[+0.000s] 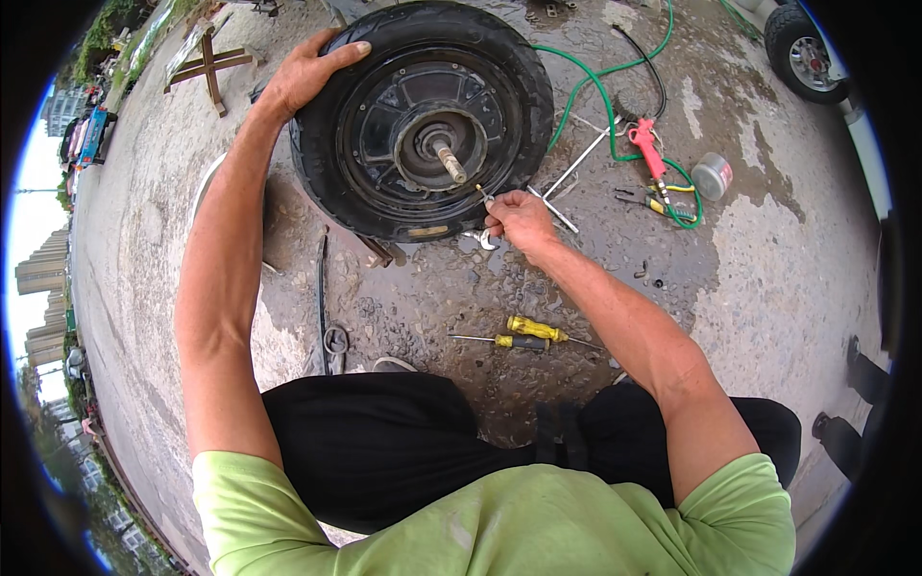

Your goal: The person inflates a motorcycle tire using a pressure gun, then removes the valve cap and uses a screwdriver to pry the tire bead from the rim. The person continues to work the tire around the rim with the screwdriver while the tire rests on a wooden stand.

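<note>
A black tyre [526, 115] on a dark hub-motor wheel [379, 106] stands tilted in front of me, its rusty axle [448, 161] pointing toward me. My left hand [312, 72] grips the tyre's upper left edge, thumb laid over the sidewall and the other fingers mostly hidden behind. At the lower right of the rim, my right hand [521, 223] pinches a small valve stem [482, 191] with a brass-coloured tip. The fingertips partly cover it. Just below the tyre, near that hand, lies a silver open-ended wrench [485, 240].
Two yellow-handled screwdrivers [534, 328] lie on wet ground before my knees. To the right are a cross-shaped lug wrench [557, 204], a red air gun [648, 149] on a green hose [588, 72] and a clear jar [712, 177]. A rusty metal stand [208, 67] is far left; a vehicle wheel [805, 53], far right.
</note>
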`<state>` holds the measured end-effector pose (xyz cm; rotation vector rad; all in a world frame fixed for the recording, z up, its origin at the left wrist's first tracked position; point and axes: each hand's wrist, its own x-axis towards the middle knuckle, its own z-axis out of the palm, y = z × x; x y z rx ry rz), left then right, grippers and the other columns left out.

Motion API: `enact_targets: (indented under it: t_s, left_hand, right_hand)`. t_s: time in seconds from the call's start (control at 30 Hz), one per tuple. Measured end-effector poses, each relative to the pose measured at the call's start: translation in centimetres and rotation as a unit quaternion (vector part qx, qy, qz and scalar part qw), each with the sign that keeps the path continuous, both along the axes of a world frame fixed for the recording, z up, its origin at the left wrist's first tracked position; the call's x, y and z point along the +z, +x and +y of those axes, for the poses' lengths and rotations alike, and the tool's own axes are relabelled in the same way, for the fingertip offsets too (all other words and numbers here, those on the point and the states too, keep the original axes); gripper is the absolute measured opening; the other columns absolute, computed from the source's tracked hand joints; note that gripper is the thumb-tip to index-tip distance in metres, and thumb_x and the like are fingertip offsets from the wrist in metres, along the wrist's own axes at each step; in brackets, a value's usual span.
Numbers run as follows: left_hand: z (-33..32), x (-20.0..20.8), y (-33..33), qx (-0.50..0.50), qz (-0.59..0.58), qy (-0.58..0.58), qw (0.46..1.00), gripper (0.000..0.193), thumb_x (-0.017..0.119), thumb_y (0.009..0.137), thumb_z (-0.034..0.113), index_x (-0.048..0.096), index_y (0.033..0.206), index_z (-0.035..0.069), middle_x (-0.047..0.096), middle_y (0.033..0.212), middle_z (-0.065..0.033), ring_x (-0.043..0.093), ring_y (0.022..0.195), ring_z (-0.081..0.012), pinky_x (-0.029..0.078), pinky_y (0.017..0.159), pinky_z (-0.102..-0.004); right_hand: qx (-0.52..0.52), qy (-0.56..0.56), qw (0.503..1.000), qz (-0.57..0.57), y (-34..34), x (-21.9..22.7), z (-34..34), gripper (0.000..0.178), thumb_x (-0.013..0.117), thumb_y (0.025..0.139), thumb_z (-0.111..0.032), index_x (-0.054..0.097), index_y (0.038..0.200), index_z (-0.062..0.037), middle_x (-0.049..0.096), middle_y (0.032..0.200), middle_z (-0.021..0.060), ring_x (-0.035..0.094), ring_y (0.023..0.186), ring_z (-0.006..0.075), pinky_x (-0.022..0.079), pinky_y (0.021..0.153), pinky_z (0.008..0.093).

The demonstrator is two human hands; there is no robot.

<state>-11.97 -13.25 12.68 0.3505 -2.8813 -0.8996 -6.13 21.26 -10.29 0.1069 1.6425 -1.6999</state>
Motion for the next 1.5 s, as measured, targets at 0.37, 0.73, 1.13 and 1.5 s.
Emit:
enact_targets:
  t_s: [0.37, 0.73, 1.13, 1.5]
  left_hand:
    - [-0.2, 0.0, -0.1, 0.003, -0.004, 0.018, 1.0, 0.107, 0.08, 0.084, 0.071, 0.053, 0.159, 0.0, 0.067, 0.142, -0.0299, 0.072, 0.123, -0.0378, 0.057, 0.108, -0.042]
    - [0.3, 0.3, 0.1, 0.039, -0.005, 0.032, 0.999, 0.1, 0.081, 0.088, 0.063, 0.053, 0.16, 0.001, 0.069, 0.141, -0.0261, 0.073, 0.121, -0.0308, 0.057, 0.104, -0.0373]
    - [1.2, 0.8, 0.1, 0.021, 0.0, 0.025, 0.999, 0.092, 0.079, 0.091, 0.06, 0.056, 0.157, -0.001, 0.071, 0.137, -0.0233, 0.073, 0.118, -0.0281, 0.056, 0.103, -0.0356]
    - [0.8, 0.5, 0.1, 0.022, 0.01, -0.002, 1.0, 0.096, 0.079, 0.089, 0.064, 0.057, 0.155, -0.001, 0.072, 0.136, -0.0257, 0.074, 0.116, -0.0304, 0.057, 0.103, -0.0372]
  right_hand:
    - [0.01, 0.008, 1.0, 0.002, -0.3, 0.6, -0.2, 0.021, 0.073, 0.106, -0.02, 0.069, 0.106, 0.001, 0.075, 0.085, 0.0072, 0.068, 0.066, 0.0122, 0.053, 0.059, 0.0277]
    - [0.0, 0.042, 0.999, 0.008, -0.6, 0.9, -0.8, 0.022, 0.075, 0.102, -0.021, 0.072, 0.095, -0.0005, 0.077, 0.081, 0.0069, 0.072, 0.068, 0.0117, 0.053, 0.055, 0.0307]
    - [0.024, 0.166, 0.956, 0.242, -0.2, 0.6, -0.9, 0.02, 0.074, 0.097, -0.022, 0.073, 0.096, -0.0017, 0.077, 0.077, 0.0131, 0.077, 0.071, 0.0276, 0.058, 0.065, 0.0416]
    - [-0.086, -0.042, 0.977, -0.189, -1.2, 0.6, -1.9, 0.019, 0.069, 0.105, -0.017, 0.073, 0.099, 0.0008, 0.08, 0.087, 0.0117, 0.074, 0.064, 0.018, 0.052, 0.049, 0.0304]
